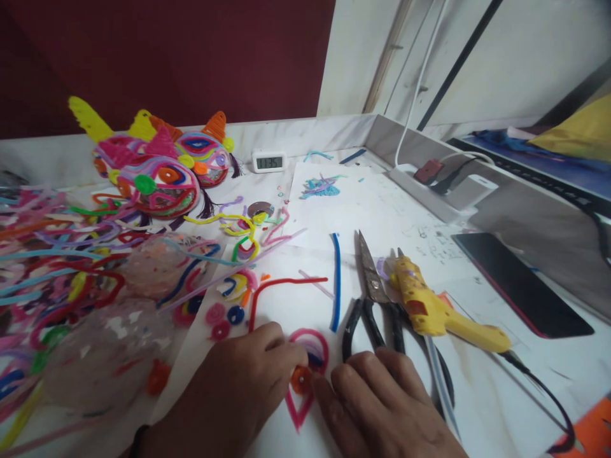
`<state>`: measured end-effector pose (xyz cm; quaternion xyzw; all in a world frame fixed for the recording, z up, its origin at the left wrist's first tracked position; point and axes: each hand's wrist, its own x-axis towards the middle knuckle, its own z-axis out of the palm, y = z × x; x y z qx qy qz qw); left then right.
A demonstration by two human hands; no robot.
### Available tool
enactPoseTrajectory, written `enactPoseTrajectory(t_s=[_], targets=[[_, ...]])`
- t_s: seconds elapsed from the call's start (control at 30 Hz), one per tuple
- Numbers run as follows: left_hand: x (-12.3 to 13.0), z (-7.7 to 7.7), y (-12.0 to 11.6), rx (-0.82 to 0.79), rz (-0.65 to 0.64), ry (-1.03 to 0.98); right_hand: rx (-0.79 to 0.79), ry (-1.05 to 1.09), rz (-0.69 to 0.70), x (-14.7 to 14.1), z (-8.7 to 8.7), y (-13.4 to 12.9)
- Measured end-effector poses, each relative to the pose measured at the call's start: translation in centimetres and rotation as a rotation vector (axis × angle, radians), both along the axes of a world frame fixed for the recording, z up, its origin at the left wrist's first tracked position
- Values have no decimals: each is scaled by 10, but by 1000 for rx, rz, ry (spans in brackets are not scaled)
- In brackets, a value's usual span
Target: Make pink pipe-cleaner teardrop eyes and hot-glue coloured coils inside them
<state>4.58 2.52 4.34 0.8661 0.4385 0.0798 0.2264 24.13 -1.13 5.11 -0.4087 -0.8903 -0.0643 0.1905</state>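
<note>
A pink pipe-cleaner outline (pixel 299 425), shaped like a teardrop, lies on white paper between my hands. Inside it sits a small orange coil (pixel 301 380) with a pale dot at its centre, next to a purple and dark blue curved piece (pixel 314 357). My left hand (pixel 243 378) is closed, its thumb and forefinger pinching at the coil's left side. From the right, the curled fingers of my right hand (pixel 382 404) meet the coil's edge. A bent red pipe cleaner (pixel 286 281) runs up from behind my left hand; whether that hand touches it is hidden.
Right of the hands are black-handled scissors (pixel 375 299), a yellow glue gun (pixel 429 308) with its cord, and a phone (pixel 522 283). Loose pipe cleaners (pixel 57 254) and clear domes (pixel 112 356) crowd the left. Decorated masks (pixel 162 181) and a clock (pixel 268 162) stand behind.
</note>
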Motion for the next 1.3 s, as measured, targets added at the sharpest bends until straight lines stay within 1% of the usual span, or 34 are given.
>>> enactPoseTrajectory(t_s=[0.1,0.27,0.4,0.53,0.7,0.77,1.0,1.17,1.3], targets=[[0,0,0,4,-3,6,-11,-29,-5,0,1,0],[1,-2,0,22,-14,27,33,-17,23,1,-5,2],[2,2,3,50,-29,32,27,-14,36,2,-7,3],[1,7,4,34,-52,14,20,-29,45,3,-6,3],[0,2,1,26,-8,0,11,-31,43,3,-5,3],[0,2,0,17,-9,-4,19,-29,41,3,-5,3],[-1,6,1,5,-27,0,63,-5,17,2,-6,2],[-1,5,1,-4,-15,-2,41,17,18,0,-6,3],[-1,9,3,-63,-18,4,20,16,32,0,-5,3]])
